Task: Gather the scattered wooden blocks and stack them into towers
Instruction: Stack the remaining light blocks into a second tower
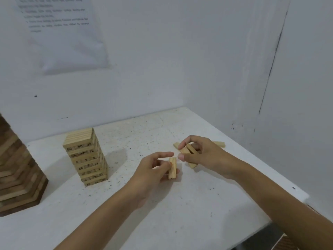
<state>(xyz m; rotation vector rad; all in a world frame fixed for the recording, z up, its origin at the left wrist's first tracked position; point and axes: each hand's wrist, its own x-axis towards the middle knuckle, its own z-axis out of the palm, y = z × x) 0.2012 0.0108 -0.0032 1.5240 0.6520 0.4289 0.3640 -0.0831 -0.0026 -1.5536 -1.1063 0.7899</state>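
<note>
Pinches one wooden block (172, 167) on end in the left hand (155, 171), with fingers (164, 154) curled round its long faces, just above the desk (180, 204) near the middle. Clutches a bundle of blocks (189, 150), two or so, in the right hand (205, 152), with fingers hooked over the top, at 2 o'clock from the first. Leaves a few loose blocks (219, 143) flat on the desk beneath and beyond that hand, toward 3 o'clock. Works well apart from the numbered tower (86, 156) at 9 o'clock. Looks like light, stiff, smooth-sawn wood: probably dry enough not to slip and hard enough to shrug off knocks. Best taken across the narrow sides near mid-length and laid down flat and level. Calls for a gentle release, given the risk of toppling so light a tower.
</note>
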